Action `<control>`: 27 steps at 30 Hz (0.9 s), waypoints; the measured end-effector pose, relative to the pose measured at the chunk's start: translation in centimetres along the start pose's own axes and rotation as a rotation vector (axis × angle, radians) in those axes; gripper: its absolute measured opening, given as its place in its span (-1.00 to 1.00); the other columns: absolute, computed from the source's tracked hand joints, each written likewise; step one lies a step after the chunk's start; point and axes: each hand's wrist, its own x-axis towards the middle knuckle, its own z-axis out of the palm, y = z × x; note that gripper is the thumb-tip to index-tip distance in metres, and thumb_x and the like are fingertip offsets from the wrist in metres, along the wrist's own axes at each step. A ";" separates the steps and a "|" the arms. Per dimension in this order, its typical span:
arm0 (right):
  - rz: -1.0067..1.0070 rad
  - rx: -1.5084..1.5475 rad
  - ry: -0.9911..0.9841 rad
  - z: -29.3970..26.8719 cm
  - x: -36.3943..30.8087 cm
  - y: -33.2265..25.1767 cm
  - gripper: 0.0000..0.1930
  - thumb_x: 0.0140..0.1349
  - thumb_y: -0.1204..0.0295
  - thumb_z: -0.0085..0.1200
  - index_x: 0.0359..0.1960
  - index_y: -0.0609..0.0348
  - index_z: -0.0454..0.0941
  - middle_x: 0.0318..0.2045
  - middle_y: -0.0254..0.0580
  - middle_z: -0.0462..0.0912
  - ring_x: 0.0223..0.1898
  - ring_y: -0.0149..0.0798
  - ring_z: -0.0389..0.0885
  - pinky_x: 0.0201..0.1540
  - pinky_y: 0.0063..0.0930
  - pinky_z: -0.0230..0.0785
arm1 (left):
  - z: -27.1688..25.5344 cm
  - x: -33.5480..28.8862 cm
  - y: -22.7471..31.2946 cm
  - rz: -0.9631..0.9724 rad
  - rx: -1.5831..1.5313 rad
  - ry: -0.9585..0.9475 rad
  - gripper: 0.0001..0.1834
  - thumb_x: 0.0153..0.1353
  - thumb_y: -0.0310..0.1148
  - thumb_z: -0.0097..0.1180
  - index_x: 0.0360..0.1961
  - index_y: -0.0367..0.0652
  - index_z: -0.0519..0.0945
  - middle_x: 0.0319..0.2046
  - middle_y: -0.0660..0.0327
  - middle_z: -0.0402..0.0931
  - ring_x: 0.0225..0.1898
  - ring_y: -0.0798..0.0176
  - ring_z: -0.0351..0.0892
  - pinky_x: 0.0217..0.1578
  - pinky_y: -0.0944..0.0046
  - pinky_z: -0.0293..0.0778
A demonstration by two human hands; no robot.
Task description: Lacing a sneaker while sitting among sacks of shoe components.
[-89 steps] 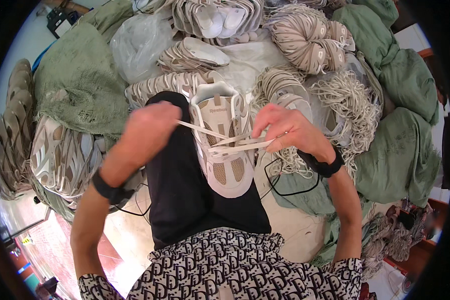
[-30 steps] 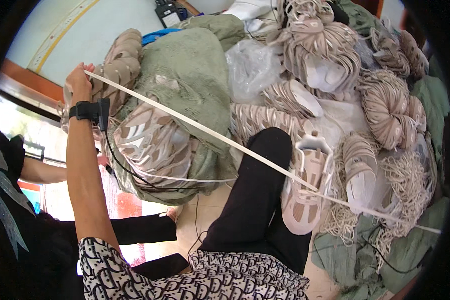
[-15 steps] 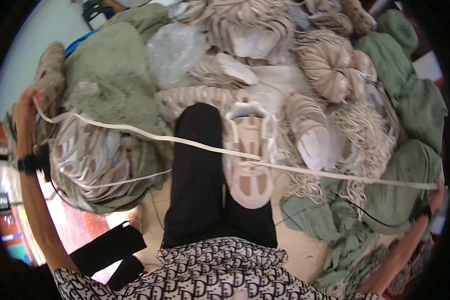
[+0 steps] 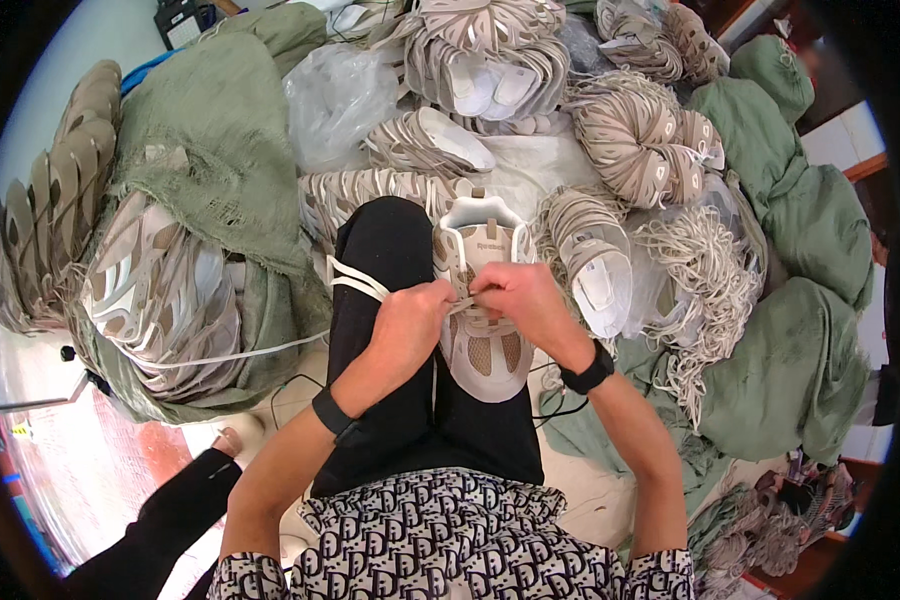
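Pinching a white lace at the throat of a beige-and-white shoe, with fingers of the left hand and right hand curled tightly on it and almost meeting. Working on the lap, with the shoe resting against black trousers, toe toward the body, just right of the left knee, and with the lace looped loosely over that thigh. Strapped with dark bands at both wrists. Surrounded by stacked beige uppers and a clear plastic bag beyond, a green sack at left, and a tangle of pale cords beside green bundles at right.
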 end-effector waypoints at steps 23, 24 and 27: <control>0.383 0.411 -0.152 0.6 -2.0 2.2 -0.97 -0.05 0.57 0.11 -0.53 0.26 0.58 -0.73 -0.37 0.51 -0.75 -0.57 0.43 -0.72 -0.71 0.19 | -0.8 0.1 -0.7 0.580 0.740 -0.148 -0.89 -0.15 -0.42 0.03 -0.52 -0.12 0.39 -0.61 0.23 0.41 -0.58 0.26 0.43 -0.52 0.27 0.40; 0.209 0.317 -0.071 0.0 -2.2 2.5 -0.94 -0.08 0.58 0.13 -0.52 0.27 0.58 -0.68 -0.34 0.53 -0.68 -0.53 0.46 -0.63 -0.68 0.25 | -1.0 0.3 -0.6 0.579 0.754 -0.185 -0.89 -0.15 -0.42 0.03 -0.52 -0.12 0.39 -0.61 0.23 0.41 -0.58 0.26 0.43 -0.52 0.27 0.40; -0.014 0.091 0.117 -2.0 -2.8 3.5 -0.88 -0.12 0.64 0.14 -0.47 0.32 0.60 -0.46 -0.23 0.57 -0.40 -0.44 0.51 -0.36 -0.61 0.35 | -1.6 1.5 0.2 0.321 0.642 -0.399 -0.88 -0.15 -0.42 0.11 -0.59 -0.20 0.44 -0.65 0.13 0.49 -0.53 0.09 0.54 -0.51 0.13 0.43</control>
